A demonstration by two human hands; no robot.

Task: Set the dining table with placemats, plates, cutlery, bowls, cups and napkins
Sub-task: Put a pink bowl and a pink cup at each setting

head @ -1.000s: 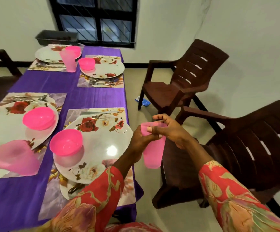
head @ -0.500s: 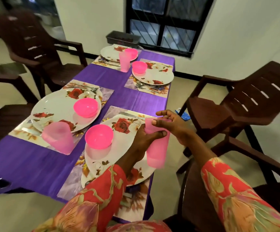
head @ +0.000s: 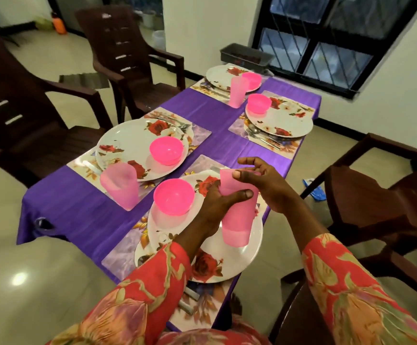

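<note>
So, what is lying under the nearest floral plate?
Under the nearest plate lies a floral placemat, with cutlery poking out at its near edge. The plate hides the rest.

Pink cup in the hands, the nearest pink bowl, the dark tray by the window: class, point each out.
pink cup (head: 237,220): head view, lower side wall.
pink bowl (head: 173,196): head view, inner hollow.
dark tray (head: 244,54): head view, front wall.
</note>
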